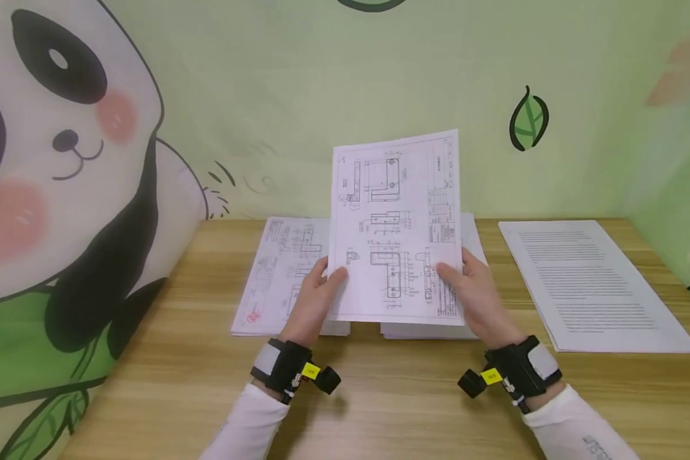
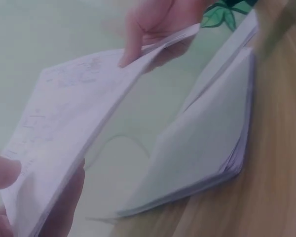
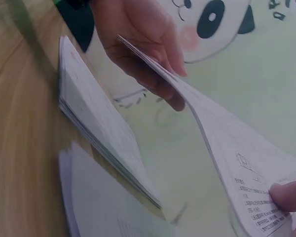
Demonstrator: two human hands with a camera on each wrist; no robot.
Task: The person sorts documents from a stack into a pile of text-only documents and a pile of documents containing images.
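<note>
Both hands hold a thin stack of paper sheets [image 1: 393,191] up over the table, its top sheet printed with technical drawings. At the lower left edge my left hand [image 1: 315,295] grips it, thumb on the printed face and fingers behind. My right hand [image 1: 483,297] holds the opposite edge in the same way. The right wrist view shows the stack [image 3: 222,143] bowed, with several layers along its edge. Below it lie a left pile of drawings [image 1: 264,281] bearing a red stamp, and a middle pile [image 1: 425,331] largely hidden by the held sheets.
A pile of text pages [image 1: 598,287] lies at the right on the wooden table [image 1: 402,409]. Behind the table hangs a pale green backdrop [image 1: 276,83] with a panda and leaves printed on it. Each wrist wears a black strapped camera.
</note>
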